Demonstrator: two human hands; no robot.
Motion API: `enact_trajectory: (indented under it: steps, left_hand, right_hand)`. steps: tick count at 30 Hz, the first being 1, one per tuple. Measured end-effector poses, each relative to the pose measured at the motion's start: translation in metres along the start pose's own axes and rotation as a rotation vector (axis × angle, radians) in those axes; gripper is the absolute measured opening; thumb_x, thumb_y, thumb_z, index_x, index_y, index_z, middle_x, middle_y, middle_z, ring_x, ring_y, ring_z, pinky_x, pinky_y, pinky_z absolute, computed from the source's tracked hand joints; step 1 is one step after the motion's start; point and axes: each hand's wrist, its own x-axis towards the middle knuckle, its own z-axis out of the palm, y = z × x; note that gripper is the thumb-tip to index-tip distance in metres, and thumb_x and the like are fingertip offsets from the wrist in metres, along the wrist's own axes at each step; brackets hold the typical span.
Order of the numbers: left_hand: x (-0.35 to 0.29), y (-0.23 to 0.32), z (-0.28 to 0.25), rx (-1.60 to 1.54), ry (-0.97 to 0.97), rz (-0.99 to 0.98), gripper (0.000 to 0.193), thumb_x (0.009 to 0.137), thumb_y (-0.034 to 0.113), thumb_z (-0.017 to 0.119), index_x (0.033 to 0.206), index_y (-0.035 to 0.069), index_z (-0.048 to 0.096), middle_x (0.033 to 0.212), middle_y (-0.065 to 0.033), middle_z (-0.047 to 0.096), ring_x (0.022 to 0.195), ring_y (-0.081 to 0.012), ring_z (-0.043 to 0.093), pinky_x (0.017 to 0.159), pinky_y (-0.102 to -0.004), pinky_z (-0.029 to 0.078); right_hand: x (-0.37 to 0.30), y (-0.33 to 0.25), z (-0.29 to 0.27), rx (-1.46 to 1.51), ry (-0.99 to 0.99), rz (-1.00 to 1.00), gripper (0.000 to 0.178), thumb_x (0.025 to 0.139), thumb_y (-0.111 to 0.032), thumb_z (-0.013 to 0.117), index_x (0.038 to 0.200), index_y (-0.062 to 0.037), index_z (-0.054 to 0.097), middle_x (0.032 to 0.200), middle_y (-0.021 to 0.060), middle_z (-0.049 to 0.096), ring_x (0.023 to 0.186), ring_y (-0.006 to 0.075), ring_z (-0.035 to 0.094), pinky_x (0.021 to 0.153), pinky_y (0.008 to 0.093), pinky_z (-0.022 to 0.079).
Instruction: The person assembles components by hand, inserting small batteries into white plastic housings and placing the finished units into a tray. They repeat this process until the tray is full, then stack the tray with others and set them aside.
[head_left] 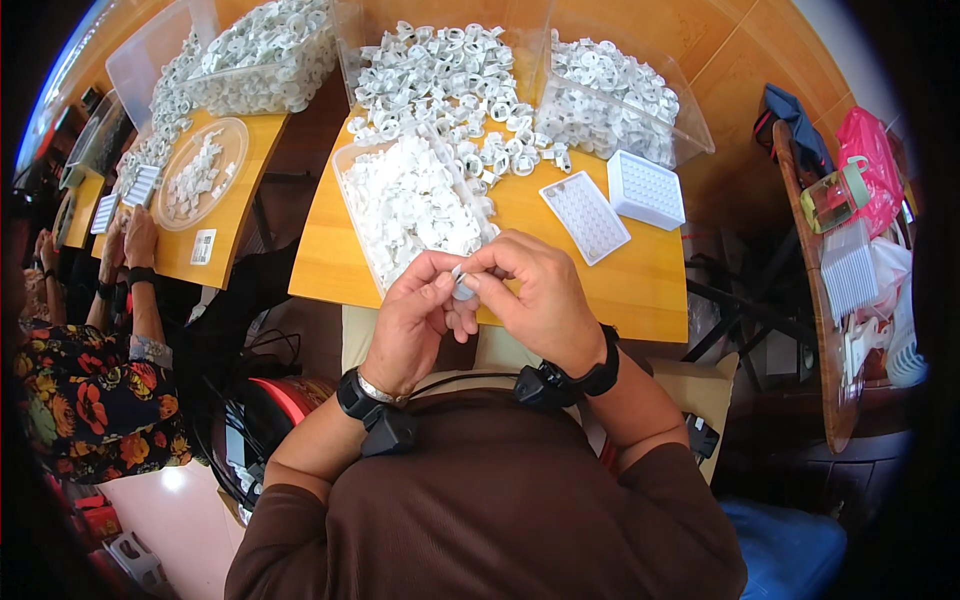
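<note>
Close together over the near edge of the wooden table point(325, 245), my left hand point(408, 322) and my right hand point(540, 295) meet at the fingertips. Between them is a small white-and-grey plastic part point(462, 287), pinched by both thumbs and forefingers. Its exact shape is mostly covered by the fingers. Just beyond my hands lies a clear tray point(352, 215) heaped with small flat white pieces point(415, 200). Behind that tray, white ring-shaped plastic parts point(440, 75) form a pile that spills onto the tabletop.
Right of the pile stands a clear bin point(695, 135) full of similar rings. A white perforated plate point(585, 217) lies beside a white gridded box point(645, 190). At the left, a co-worker's hands point(130, 240) are at another table. A side board point(815, 290) holds a bottle point(838, 197) and bags.
</note>
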Motion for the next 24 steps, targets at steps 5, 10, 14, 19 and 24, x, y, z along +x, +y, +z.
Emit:
enact_trajectory:
  steps: [5, 10, 14, 19, 24]
  left_hand:
    - [0.0013, -0.0041, 0.0001, -0.030, 0.044, 0.001, 0.023, 0.096, 0.022, 0.049, 0.108, 0.002, 0.052, 0.082, -0.0082, 0.062, 0.063, -0.0152, 0.061, 0.055, -0.0241, 0.049]
    - [0.0010, -0.0040, 0.0000, -0.033, 0.044, -0.008, 0.023, 0.097, 0.021, 0.048, 0.108, 0.002, 0.051, 0.083, -0.0089, 0.063, 0.064, -0.0159, 0.062, 0.055, -0.0245, 0.050]
    - [0.0003, -0.0026, 0.0005, -0.028, 0.016, -0.005, 0.024, 0.097, 0.020, 0.048, 0.111, 0.001, 0.051, 0.085, -0.0099, 0.062, 0.066, -0.0149, 0.061, 0.057, -0.0241, 0.050]
    - [-0.0006, -0.0019, 0.0034, 0.009, 0.036, 0.029, 0.025, 0.097, 0.021, 0.047, 0.111, 0.001, 0.051, 0.086, -0.0099, 0.062, 0.065, -0.0169, 0.062, 0.056, -0.0255, 0.051]
    - [-0.0005, 0.0019, 0.0037, 0.090, 0.021, 0.039, 0.031, 0.098, 0.022, 0.046, 0.118, 0.000, 0.051, 0.093, -0.0108, 0.063, 0.068, -0.0182, 0.063, 0.058, -0.0274, 0.052]
  right_hand:
    - [-0.0010, -0.0004, 0.0019, -0.012, -0.002, 0.017, 0.003, 0.080, -0.006, 0.063, 0.080, -0.0036, 0.063, 0.075, 0.0106, 0.061, 0.071, 0.0286, 0.060, 0.062, 0.0372, 0.047]
    - [0.0007, -0.0002, -0.0016, -0.071, -0.024, -0.041, 0.005, 0.080, 0.000, 0.065, 0.085, -0.0004, 0.066, 0.075, 0.0093, 0.060, 0.064, 0.0186, 0.061, 0.058, 0.0285, 0.048]
    - [-0.0006, 0.0026, 0.0013, 0.030, 0.021, 0.005, 0.003, 0.080, -0.004, 0.064, 0.081, -0.0053, 0.066, 0.077, 0.0076, 0.060, 0.068, 0.0253, 0.062, 0.059, 0.0339, 0.049]
    - [-0.0026, -0.0005, 0.0047, 0.214, 0.016, 0.152, 0.009, 0.079, -0.002, 0.066, 0.087, -0.0027, 0.062, 0.076, 0.0059, 0.059, 0.066, 0.0181, 0.062, 0.057, 0.0291, 0.049]
    - [-0.0067, 0.0004, 0.0067, 0.321, 0.026, 0.286, 0.019, 0.077, -0.002, 0.069, 0.093, -0.0010, 0.058, 0.075, 0.0065, 0.060, 0.063, 0.0132, 0.061, 0.057, 0.0264, 0.050]
